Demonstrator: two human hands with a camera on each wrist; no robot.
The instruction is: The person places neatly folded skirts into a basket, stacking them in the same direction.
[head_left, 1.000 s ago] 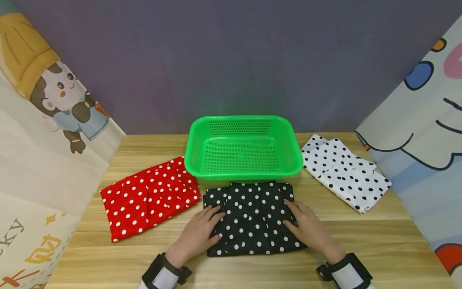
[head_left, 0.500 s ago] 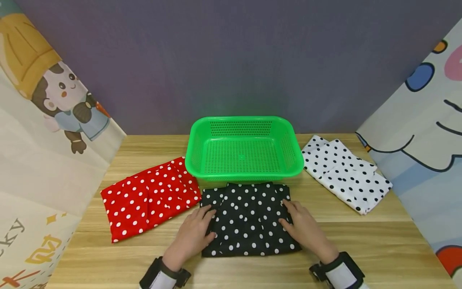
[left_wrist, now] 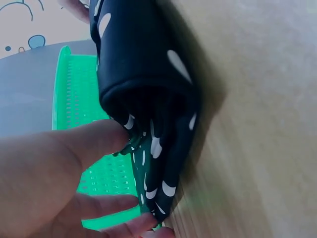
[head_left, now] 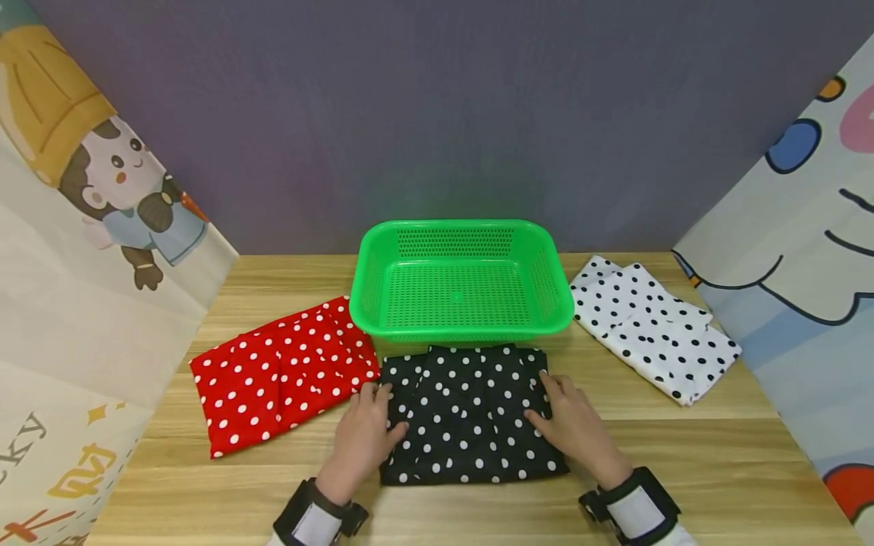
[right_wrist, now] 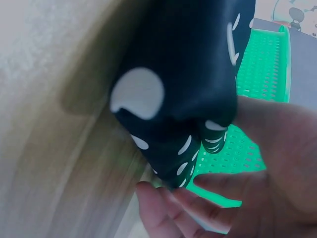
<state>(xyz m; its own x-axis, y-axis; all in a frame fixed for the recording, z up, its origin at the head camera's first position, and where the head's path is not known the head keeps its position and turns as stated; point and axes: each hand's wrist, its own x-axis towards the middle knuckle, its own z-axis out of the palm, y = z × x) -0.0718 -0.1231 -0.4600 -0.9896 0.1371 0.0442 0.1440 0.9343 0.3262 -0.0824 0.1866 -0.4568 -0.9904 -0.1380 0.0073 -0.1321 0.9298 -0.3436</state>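
A folded black cloth with white dots point(head_left: 464, 417) lies flat at the front middle of the table in the head view. At its left edge is my left hand point(head_left: 359, 438), the thumb touching the top and the fingers along the side. My right hand point(head_left: 576, 425) is at the right edge, thumb on the cloth and fingers beside it. In the left wrist view the layered end of the black cloth point(left_wrist: 148, 59) shows a hollow fold near the thumb point(left_wrist: 101, 141). The right wrist view has the fingers point(right_wrist: 213, 206) loosely extended by the cloth's end.
Behind the black cloth stands a green perforated basket point(head_left: 560, 307) with nothing in it. A folded red dotted cloth point(head_left: 287, 375) lies to the left, a folded white dotted cloth point(head_left: 652, 326) to the right. A grey wall point(head_left: 437, 114) rises behind the table.
The black cloth has shifted slightly left, and my right hand went left with it. My left hand has drawn off the cloth's top toward its left edge.
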